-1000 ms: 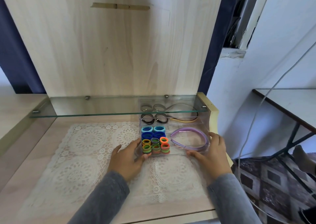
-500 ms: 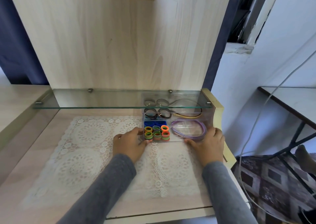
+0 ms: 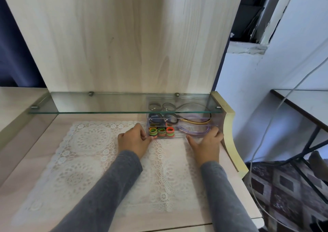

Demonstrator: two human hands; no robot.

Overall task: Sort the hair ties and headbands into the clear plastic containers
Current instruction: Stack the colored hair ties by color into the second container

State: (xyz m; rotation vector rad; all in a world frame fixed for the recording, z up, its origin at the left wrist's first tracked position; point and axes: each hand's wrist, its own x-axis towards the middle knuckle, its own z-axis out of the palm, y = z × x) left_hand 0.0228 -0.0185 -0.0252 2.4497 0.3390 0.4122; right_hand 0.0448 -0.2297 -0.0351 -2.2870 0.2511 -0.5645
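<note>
With both hands set against its near wall, the clear box (image 3: 181, 130) sits on the desk (image 3: 32, 175) under the glass shelf (image 3: 106, 104), far right, close to the cream side panel (image 3: 229, 125). Left hand (image 3: 134, 141): fingers curled at the box's near-left corner, thumb and fingertips pressed on the wall, not wrapped around anything. Right hand (image 3: 206, 143): spread flat, palm down on the lace mat (image 3: 85, 152), fingers touching the near-right edge. Inside: bright hair ties (image 3: 161, 131) front left, purple headband (image 3: 197, 129) front right, dark ties (image 3: 159, 116) and a tan headband (image 3: 195, 121) behind. Nothing loose visible outside, so sorting looks done; this reads as stowing the box.

Risks: uneven pushing could skew the box into the panel; the mat could bunch under the front edge; any lift could knock the rim against the shelf; the headbands may spring out if jolted. Clearance under the glass can't be judged.
</note>
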